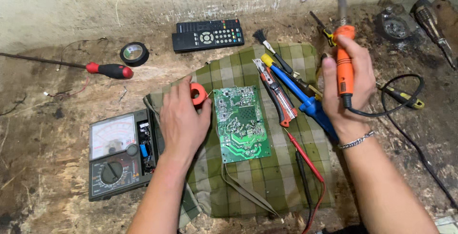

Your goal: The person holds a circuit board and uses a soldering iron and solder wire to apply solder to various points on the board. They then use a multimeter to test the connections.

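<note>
The green circuit board (pixel 241 123) lies untouched on the checked cloth (pixel 281 167), while my right hand (pixel 347 87) grips the orange soldering iron (pixel 344 67) upright and my left hand (pixel 183 119) pinches a red solder spool (pixel 197 93), so I judge soldering not yet begun.

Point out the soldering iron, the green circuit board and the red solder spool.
soldering iron (pixel 344 69), head view, on its orange handle in the right hand.
green circuit board (pixel 241 122), head view, middle of the board.
red solder spool (pixel 197 93), head view, on its rim at the left hand's fingers.
</note>
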